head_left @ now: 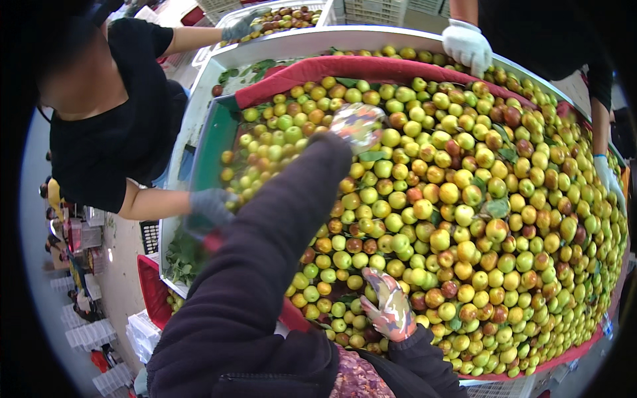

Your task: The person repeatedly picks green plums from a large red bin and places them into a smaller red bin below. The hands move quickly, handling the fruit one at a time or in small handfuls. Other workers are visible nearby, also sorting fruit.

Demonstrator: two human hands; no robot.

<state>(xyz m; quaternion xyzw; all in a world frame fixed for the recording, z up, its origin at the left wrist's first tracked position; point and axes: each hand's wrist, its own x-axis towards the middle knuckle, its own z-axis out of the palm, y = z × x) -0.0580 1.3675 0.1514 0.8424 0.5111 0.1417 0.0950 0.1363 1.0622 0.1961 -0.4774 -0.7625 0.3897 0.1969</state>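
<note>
A broad heap of fresh jujubes (pixel 468 214), green to reddish brown with loose leaves among them, fills a large bin in front of me. My left hand (pixel 359 127), in a camouflage-patterned glove, reaches far across and rests on the fruit by the upper left of the heap; it is blurred and its fingertips are hard to make out. Close to my body, my right hand (pixel 390 308) wears a matching glove. Its thumb and fingers are spread against jujubes at the heap's near edge, with nothing gripped. My dark left sleeve (pixel 268 239) hides part of the fruit.
Red cloth (pixel 358 64) lines the metal rim (pixel 323 37). A co-worker's grey-gloved hand (pixel 211 204) is beside a green panel (pixel 211 144) at left; another grey glove (pixel 244 27) touches a white basket (pixel 323 12). Across stands a person with white gloves (pixel 467 47).
</note>
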